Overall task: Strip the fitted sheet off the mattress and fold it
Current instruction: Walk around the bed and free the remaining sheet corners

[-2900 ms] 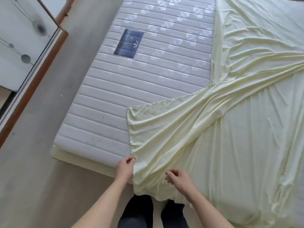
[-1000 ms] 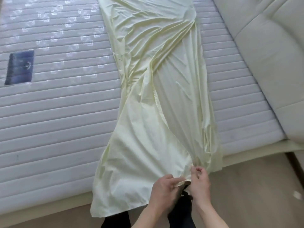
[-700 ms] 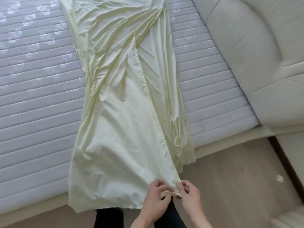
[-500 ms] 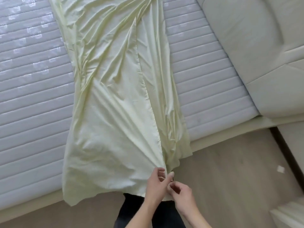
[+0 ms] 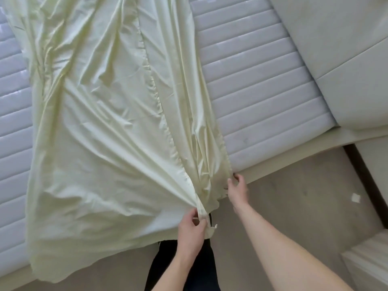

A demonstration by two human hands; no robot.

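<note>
The fitted sheet (image 5: 109,127) was already off the mattress (image 5: 258,85) and lay on it as a long strip, not yet folded small. The left hand (image 5: 192,224) pinched one corner; the right hand (image 5: 237,186) pinched the right edge

A home bedroom: a quilted mattress (image 5: 258,80) lies on a low bed base (image 5: 294,152) beyond the fingers (image 5: 236,178), with a pale yellow sheet (image 5: 109,122) across it, a padded cream headboard (image 5: 340,49) to their right, and wood-look floor (image 5: 294,206) beneath them.
</note>
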